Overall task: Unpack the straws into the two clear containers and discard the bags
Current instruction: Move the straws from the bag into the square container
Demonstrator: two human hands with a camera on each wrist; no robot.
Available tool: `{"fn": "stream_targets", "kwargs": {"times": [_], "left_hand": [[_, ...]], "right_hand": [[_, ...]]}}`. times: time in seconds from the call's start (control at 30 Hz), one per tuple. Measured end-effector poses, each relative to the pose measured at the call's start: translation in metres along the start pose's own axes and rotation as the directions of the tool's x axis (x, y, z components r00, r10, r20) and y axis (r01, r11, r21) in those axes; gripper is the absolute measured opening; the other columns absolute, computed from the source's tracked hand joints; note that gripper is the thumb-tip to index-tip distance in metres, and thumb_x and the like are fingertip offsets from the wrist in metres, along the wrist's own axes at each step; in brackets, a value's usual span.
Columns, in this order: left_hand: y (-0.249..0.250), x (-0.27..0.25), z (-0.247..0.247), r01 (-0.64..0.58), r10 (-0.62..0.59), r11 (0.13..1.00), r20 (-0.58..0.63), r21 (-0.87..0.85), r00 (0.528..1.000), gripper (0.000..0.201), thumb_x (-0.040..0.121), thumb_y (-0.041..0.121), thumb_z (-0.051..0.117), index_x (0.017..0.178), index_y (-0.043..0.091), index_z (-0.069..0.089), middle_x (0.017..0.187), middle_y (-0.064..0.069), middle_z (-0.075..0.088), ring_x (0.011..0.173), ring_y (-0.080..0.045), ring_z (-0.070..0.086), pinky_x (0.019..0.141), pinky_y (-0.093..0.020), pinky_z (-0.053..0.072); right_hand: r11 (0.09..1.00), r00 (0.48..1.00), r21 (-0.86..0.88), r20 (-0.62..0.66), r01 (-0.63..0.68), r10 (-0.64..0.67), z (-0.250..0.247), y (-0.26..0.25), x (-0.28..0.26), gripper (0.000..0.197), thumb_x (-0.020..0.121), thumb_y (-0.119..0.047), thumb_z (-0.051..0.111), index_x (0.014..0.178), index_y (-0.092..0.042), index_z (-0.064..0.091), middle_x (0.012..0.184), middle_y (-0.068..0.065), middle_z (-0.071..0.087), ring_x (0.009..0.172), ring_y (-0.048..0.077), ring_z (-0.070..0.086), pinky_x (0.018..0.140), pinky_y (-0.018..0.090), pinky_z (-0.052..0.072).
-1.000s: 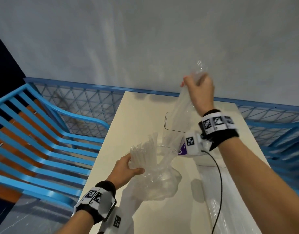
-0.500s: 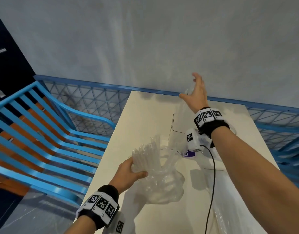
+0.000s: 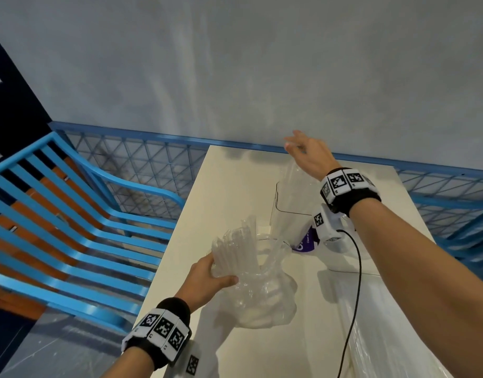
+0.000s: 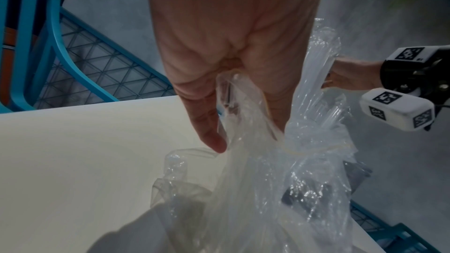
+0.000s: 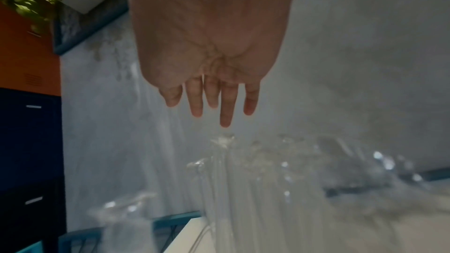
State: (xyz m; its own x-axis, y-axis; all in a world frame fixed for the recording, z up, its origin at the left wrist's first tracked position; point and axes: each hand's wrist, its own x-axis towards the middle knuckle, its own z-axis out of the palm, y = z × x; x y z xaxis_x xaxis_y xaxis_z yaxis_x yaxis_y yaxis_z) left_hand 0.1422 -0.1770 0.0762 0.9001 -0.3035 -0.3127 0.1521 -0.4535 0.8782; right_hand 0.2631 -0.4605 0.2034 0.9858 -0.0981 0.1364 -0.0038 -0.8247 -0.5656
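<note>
My left hand [image 3: 210, 276] grips a crumpled clear bag [image 3: 256, 298] from which clear straws [image 3: 234, 241] stick up, low over the cream table; in the left wrist view the fingers [image 4: 209, 132] pinch the bag's film [image 4: 268, 170]. My right hand [image 3: 303, 148] hovers open with straight fingers [image 5: 226, 111] and holds nothing. Just below it a tall clear sleeve of straws [image 3: 292, 175] stands in the far clear container [image 3: 289, 208]. A round clear rim [image 3: 264, 237] shows behind the gripped bag.
A purple-labelled item [image 3: 305, 241] sits by my right wrist. Another long clear pack [image 3: 393, 323] lies at the table's near right. A blue slatted chair [image 3: 98, 241] stands to the left and a blue mesh fence [image 3: 153, 165] runs behind the table [image 3: 229, 186].
My right hand pinched the top of the tall sleeve a second ago; it has let go, opened and stayed above it. The sleeve dropped into the far container. The left hand keeps its grip.
</note>
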Motion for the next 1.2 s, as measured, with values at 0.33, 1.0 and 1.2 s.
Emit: {"fn": "stream_targets", "kwargs": {"times": [0.33,1.0,1.2], "left_hand": [[-0.003,0.003,0.000,0.006,-0.006,1.000,-0.005,-0.005,1.000,0.045,0.075,0.020,0.078,0.111,0.029,0.053,0.106,0.006,0.064,0.104,-0.016,0.059,0.089,-0.029,0.047],[-0.007,0.008,0.004,0.030,-0.030,1.000,0.014,0.008,0.999,0.051,0.075,0.022,0.078,0.120,0.021,0.056,0.113,0.004,0.065,0.106,-0.016,0.060,0.092,-0.031,0.049],[-0.005,0.009,0.004,-0.005,0.005,1.000,0.027,0.014,1.000,0.045,0.075,0.019,0.078,0.112,0.029,0.055,0.109,0.007,0.066,0.104,-0.013,0.061,0.084,-0.023,0.047]], "right_hand": [[0.995,0.995,0.048,-0.056,-0.084,0.086,-0.009,0.017,-0.063,0.070,0.086,-0.066,0.047,0.146,-0.033,0.032,0.158,0.003,0.026,0.148,0.026,0.018,0.118,0.055,0.011],[0.997,0.898,-0.045,-0.438,-0.065,0.038,0.040,0.024,-0.013,0.034,0.088,-0.047,0.058,0.094,-0.015,0.069,0.104,0.006,0.067,0.102,0.029,0.050,0.086,0.040,0.043],[0.937,0.970,-0.266,-0.154,-0.225,0.189,0.029,0.013,-0.017,0.054,0.093,-0.059,0.040,0.135,-0.026,0.047,0.145,0.010,0.038,0.134,0.035,0.034,0.108,0.067,0.009]]}}
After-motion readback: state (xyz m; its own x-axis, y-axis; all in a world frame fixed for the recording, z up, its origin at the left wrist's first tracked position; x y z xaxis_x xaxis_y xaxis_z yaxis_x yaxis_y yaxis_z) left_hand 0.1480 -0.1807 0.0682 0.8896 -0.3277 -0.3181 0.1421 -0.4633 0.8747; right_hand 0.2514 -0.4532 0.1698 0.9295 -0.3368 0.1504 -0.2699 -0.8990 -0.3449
